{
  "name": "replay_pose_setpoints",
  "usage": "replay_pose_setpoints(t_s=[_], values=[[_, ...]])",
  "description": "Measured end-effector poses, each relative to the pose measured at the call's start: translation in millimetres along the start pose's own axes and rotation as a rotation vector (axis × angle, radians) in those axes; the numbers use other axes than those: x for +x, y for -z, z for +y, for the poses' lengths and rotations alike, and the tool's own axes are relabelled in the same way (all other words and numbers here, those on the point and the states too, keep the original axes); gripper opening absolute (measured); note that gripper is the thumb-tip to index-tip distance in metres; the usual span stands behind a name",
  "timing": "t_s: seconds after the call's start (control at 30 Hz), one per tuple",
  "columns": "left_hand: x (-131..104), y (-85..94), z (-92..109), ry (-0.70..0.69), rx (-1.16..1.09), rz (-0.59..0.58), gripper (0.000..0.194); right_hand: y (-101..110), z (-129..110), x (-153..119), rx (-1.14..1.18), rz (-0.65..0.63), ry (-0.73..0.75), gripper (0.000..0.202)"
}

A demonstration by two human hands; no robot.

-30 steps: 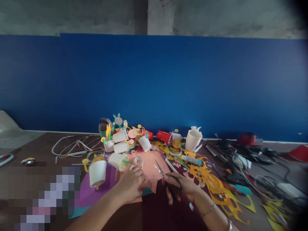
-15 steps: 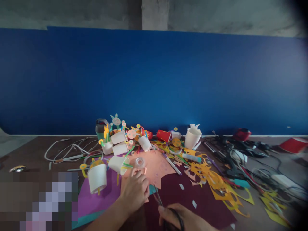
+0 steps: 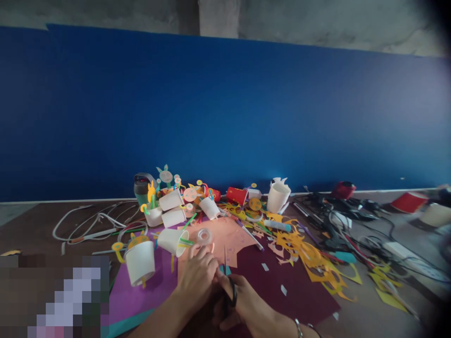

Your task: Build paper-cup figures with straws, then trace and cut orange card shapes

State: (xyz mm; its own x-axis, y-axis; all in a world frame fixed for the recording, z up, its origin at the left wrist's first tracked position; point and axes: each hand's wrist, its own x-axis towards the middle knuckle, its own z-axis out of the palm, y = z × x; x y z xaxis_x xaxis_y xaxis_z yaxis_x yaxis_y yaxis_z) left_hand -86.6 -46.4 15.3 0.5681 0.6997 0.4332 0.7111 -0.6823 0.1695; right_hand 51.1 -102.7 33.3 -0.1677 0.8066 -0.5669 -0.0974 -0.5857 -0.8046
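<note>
My right hand [image 3: 243, 295] grips a pair of scissors [image 3: 231, 292] by its black handles, the thin blades pointing away from me over peach paper [image 3: 229, 230]. Close beside it, my left hand [image 3: 197, 272] is closed, fingers curled down at the edge of the peach paper; what they pinch is mostly hidden. Both hands nearly meet at the fingertips. A bit of turquoise paper [image 3: 225, 270] shows by the blades. Just beyond my left hand lies a clear roll of tape [image 3: 204, 236], and a white paper cup [image 3: 171, 240] with straws rests on its side.
A decorated white cup [image 3: 140, 263] is on purple paper [image 3: 158, 291] at left. Dark maroon paper [image 3: 282, 286] carries small white scraps. Orange paper offcuts [image 3: 317, 267], a marker [image 3: 252, 236] and a glue stick [image 3: 278, 225] lie right, with tangled cables [image 3: 355, 230] farther right.
My right hand has moved left and away from me with the scissors, up against my left hand. The view has shifted slightly; my left hand stays in nearly the same place.
</note>
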Motion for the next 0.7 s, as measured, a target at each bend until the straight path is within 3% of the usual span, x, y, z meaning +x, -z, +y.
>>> replay_pose_setpoints(t_s=[0.33,0.7], values=[[0,-0.1,-2,-0.017,-0.088,0.03,0.012,0,1,5,-0.025,0.014,-0.017,0.041],[2,1.8,0,0.004,-0.093,0.062,0.019,-3,16,17,-0.035,0.044,0.061,0.048]])
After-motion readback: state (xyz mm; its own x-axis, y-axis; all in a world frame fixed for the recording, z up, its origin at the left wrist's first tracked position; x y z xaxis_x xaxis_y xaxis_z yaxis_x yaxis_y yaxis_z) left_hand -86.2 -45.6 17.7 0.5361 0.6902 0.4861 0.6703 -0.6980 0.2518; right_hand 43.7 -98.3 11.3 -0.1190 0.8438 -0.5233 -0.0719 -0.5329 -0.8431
